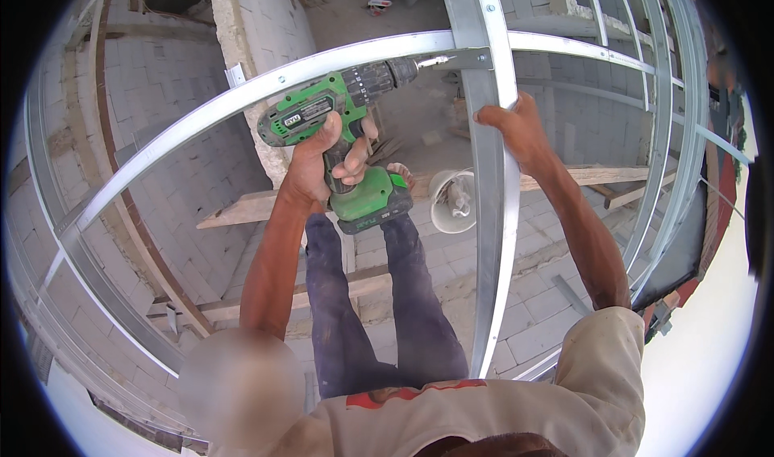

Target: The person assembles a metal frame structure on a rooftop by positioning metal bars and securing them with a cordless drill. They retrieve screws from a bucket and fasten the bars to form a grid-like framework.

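A green and black cordless drill (pixel 310 112) is in my left hand (pixel 316 160), with the fingers wrapped round its handle below the body. Its chuck and bit point right, and the bit's tip is close to a screw at the joint of two metal channels. My right hand (pixel 516 130) grips the upright metal channel (pixel 490 215), thumb on its near face and the other fingers behind it. The long cross channel (pixel 218 93) runs from the left to that joint, partly behind the drill.
Wooden planks (pixel 242 209) lie below under my feet. A white bucket (pixel 451 215) stands beside them with a pale bag inside. More metal channels (pixel 657 135) rise at the right. A block wall (pixel 270 18) with a rough edge is at the upper left.
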A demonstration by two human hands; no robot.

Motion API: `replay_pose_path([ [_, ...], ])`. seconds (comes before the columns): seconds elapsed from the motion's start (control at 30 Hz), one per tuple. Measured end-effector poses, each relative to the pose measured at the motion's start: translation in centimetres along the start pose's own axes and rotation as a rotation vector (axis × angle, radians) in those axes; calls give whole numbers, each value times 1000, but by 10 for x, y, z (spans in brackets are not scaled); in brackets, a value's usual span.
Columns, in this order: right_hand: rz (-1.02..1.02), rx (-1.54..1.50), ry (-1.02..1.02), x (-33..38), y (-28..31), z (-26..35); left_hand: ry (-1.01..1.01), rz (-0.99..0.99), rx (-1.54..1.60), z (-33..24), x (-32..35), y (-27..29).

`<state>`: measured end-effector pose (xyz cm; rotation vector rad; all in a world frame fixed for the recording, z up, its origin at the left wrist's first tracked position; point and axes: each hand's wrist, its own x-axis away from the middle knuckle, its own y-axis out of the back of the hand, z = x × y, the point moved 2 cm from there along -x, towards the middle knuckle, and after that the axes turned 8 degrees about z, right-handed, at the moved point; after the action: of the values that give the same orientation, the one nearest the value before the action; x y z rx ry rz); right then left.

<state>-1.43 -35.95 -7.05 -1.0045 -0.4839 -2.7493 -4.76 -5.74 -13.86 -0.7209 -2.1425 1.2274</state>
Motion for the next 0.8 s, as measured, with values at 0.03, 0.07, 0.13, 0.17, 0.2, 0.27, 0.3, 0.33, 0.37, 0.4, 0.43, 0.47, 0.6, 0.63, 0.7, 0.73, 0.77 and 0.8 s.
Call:
replay_pose_path([
  [0.03, 0, 21, 3, 0, 1, 0, 9, -3, -10, -1, -2, 1],
  [0.07, -1, 42, 6, 0, 1, 0, 19, -5, -20, -2, -4, 3],
  [0.13, 16, 76, 6, -3, 3, 0, 32, -2, -34, -4, -6, 6],
  [0.17, 26, 91, 6, -4, 4, -1, 38, -2, -43, -4, -8, 7],
  [0.2, 23, 89, 8, -6, 5, -4, 32, -2, -46, -2, -10, 9],
  [0.27, 17, 82, 8, -7, 5, -9, 23, -5, -51, 0, -11, 10],
  [0.3, 19, 94, 2, -6, 4, -8, 23, -24, -48, 1, -11, 10],
  [0.33, 18, 109, -3, -4, 4, -5, 21, -40, -46, 1, -13, 7],
  [0.37, 17, 123, -7, -4, 4, -3, 19, -55, -44, 0, -15, 7],
  [0.4, 23, 113, -8, -4, 5, -4, 21, -47, -42, 1, -16, 8],
  [0.43, 32, 102, -6, -4, 5, -4, 21, -42, -43, 1, -17, 9],
  [0.47, 41, 91, -5, -5, 5, -5, 21, -37, -44, 1, -18, 10],
  [0.6, 51, 96, -3, -5, 4, -5, 26, -27, -38, 1, -21, 12],
  [0.63, 51, 99, -3, -5, 4, -4, 23, -32, -42, 1, -21, 11],
  [0.7, 49, 103, -16, -3, 3, -2, 25, -24, -71, 0, -19, 12],
  [0.73, 46, 105, -28, -4, 2, 0, 30, -9, -98, -1, -19, 14],
  [0.77, 43, 106, -40, -4, 2, 2, 35, 6, -125, -2, -19, 15],
  [0.8, 41, 84, -58, -4, 2, 4, 40, 19, -148, -3, -20, 14],
])
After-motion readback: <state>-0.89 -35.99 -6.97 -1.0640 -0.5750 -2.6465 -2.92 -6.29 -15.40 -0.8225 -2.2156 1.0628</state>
